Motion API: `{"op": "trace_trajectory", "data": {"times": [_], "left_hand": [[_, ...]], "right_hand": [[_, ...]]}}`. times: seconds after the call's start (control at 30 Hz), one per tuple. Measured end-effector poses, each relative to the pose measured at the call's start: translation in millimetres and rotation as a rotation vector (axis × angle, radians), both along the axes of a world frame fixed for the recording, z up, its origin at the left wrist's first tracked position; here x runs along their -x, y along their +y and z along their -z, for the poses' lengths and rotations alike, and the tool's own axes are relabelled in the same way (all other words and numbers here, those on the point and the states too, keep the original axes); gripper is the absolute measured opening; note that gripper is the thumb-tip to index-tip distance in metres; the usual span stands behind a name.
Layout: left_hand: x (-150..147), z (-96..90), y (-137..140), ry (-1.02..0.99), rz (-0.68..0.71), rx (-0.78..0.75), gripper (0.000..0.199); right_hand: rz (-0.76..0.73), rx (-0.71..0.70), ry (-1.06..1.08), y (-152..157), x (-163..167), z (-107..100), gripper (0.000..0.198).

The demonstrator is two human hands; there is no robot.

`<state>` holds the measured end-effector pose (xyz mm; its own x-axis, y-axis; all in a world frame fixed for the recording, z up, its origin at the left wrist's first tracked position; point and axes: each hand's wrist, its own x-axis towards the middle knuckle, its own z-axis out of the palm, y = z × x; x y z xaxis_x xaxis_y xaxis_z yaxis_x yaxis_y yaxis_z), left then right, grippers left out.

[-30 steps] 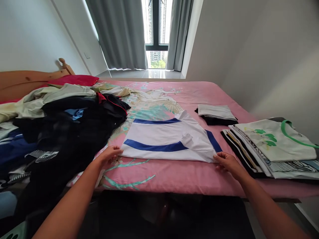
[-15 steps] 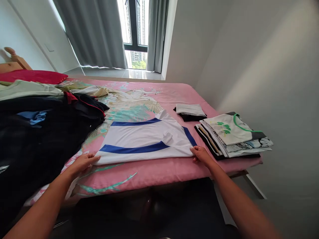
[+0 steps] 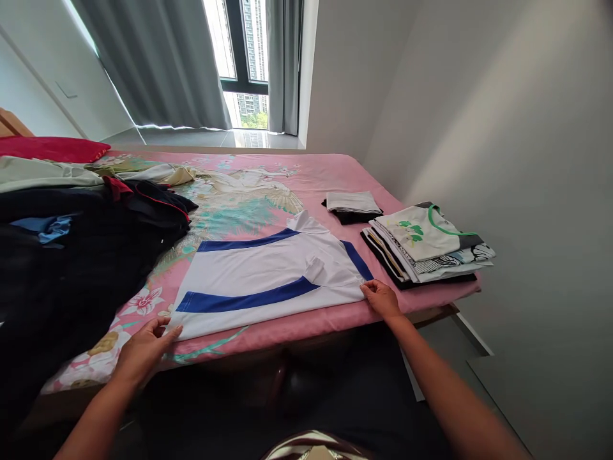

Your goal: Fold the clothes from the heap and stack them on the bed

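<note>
At the bottom centre of the frame, a curved, striped piece of cloth (image 3: pixel 316 446) shows at the edge. Just above and left of it, the left hand (image 3: pixel 146 350) has its thumb and fingers at the near left corner of a white shirt (image 3: pixel 244 271) with blue bands; whether they pinch the cloth, I cannot tell. The right hand (image 3: pixel 382 299), right of centre, grips the shirt's near right corner between thumb and fingers. The shirt lies flat across the middle of the frame, along the near edge of the bed, on a pink flowered sheet (image 3: pixel 287 322).

A large heap of dark clothes (image 3: pixel 96 255) fills the left side, a strip of sheet between it and the shirt. At centre right, a tall stack of folded clothes (image 3: pixel 421 246), topped by a pale garment with a green neckline, stands just beside the shirt's blue end band and beyond the right hand, close to the wall (image 3: pixel 502 211). Farther back, a small folded pile (image 3: pixel 353 206), grey over black, sits apart from the shirt. Pale garments (image 3: pixel 48 174) and a red pillow (image 3: pixel 52 149) lie at the left edge. Grey curtains (image 3: pixel 158 64) flank a window (image 3: pixel 244 64) at upper left.
</note>
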<state>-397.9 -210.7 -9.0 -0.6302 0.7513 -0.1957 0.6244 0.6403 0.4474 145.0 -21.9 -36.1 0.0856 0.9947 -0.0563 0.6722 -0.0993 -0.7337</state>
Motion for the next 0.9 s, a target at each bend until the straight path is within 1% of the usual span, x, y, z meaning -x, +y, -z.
{"op": "trace_trajectory", "data": {"times": [0.07, 0.1, 0.13, 0.2, 0.23, 0.27, 0.3, 0.37, 0.4, 0.43, 0.47, 0.57, 0.63, 0.7, 0.8, 0.83, 0.9], "left_hand": [[-7, -1.8, -6, 0.128, 0.008, -0.035, 0.059], [-13, -2.5, -9, 0.212, 0.013, -0.100, 0.056], [-22, -3.0, -11, 0.294, 0.030, -0.196, 0.052], [-45, -3.6, -11, 0.402, 0.141, -0.403, 0.043], [-59, -3.6, -8, 0.414, 0.236, -0.476, 0.040], [-74, -3.0, -4, 0.400, 0.350, -0.510, 0.039], [-87, -1.7, 2, 0.378, 0.463, -0.506, 0.039], [-106, 3.7, 14, 0.361, 0.636, -0.432, 0.043], [-111, 7.8, 19, 0.377, 0.673, -0.378, 0.046], [-111, 12.5, 22, 0.404, 0.665, -0.314, 0.050], [-108, 17.6, 22, 0.437, 0.618, -0.246, 0.055], [-85, 31.2, 11, 0.507, 0.411, -0.046, 0.066], [-69, 35.3, 0, 0.521, 0.342, 0.024, 0.069], [-62, 34.2, -7, 0.526, 0.318, 0.034, 0.068], [-67, 26.7, -6, 0.523, 0.344, -0.004, 0.061], [-70, 24.3, -3, 0.523, 0.371, -0.024, 0.059], [-73, 21.7, 3, 0.528, 0.428, -0.059, 0.055]], "right_hand": [[0.044, -0.220, -0.146, -8, 0, -6, 0.027], [0.052, -0.324, -0.188, -13, 3, -10, 0.027], [0.036, -0.407, -0.198, -19, 7, -14, 0.027], [-0.080, -0.524, -0.179, -31, 24, -21, 0.028], [-0.166, -0.560, -0.172, -37, 36, -23, 0.029], [-0.264, -0.582, -0.178, -43, 48, -23, 0.031], [-0.362, -0.594, -0.204, -48, 60, -21, 0.034], [-0.533, -0.585, -0.316, -54, 77, -11, 0.041], [-0.590, -0.561, -0.390, -55, 80, -3, 0.045], [-0.622, -0.526, -0.465, -55, 78, 5, 0.050], [-0.629, -0.486, -0.534, -53, 73, 14, 0.054], [-0.539, -0.394, -0.669, -44, 42, 34, 0.063], [-0.477, -0.388, -0.697, -40, 25, 39, 0.063], [-0.433, -0.414, -0.679, -40, 20, 35, 0.058], [-0.416, -0.505, -0.578, -42, 33, 23, 0.049], [-0.444, -0.542, -0.531, -42, 39, 20, 0.047], [-0.544, -0.598, -0.452, -40, 50, 17, 0.046]]}}
